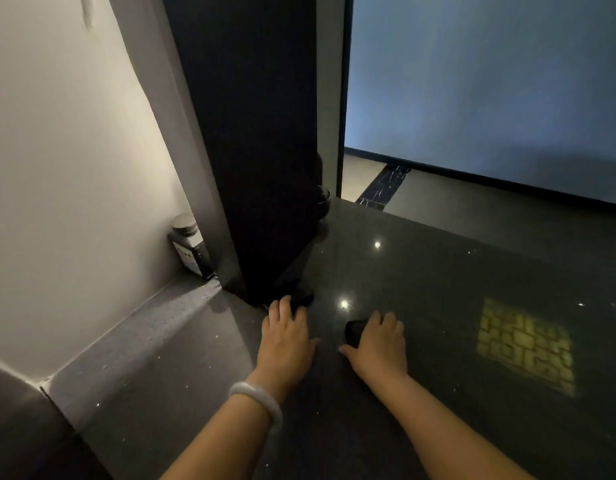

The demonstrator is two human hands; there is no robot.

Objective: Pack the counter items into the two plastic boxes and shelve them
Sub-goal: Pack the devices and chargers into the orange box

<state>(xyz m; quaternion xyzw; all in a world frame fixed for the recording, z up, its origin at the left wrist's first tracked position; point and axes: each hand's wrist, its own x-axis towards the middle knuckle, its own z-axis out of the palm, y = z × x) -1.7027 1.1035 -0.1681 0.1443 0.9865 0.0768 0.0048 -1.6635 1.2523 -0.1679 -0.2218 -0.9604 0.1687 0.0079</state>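
Dim light; dark polished tabletop (pixel 455 258) with glints and a yellowish reflected patch (pixel 526 344) at right.

Left hand (pixel 285 337), pale bangle (pixel 258 401) at the wrist, reaches to the foot of the dark upright panel (pixel 251 133). Its fingers lie over a small black item (pixel 303 297); whether they curl round it, cannot tell.

Right hand (pixel 379 344) rests on a second small black object (pixel 355 332), fingers draped over its top, thumb spread on the near side. Looks like a cover more than a firm pinch; grip not certain.

Both items are small and dark, shape barely readable. Judged light, rigid, likely smooth-skinned, so liable to skid on the glossy stone. Best taken by the sides, thumb against fingers, lifted rather than dragged.

A lidded jar (pixel 188 244) with a pale label stands in the corner by the wall, behind the panel's edge; probably glass, needs a full wrap round the body.

No plastic boxes in view.
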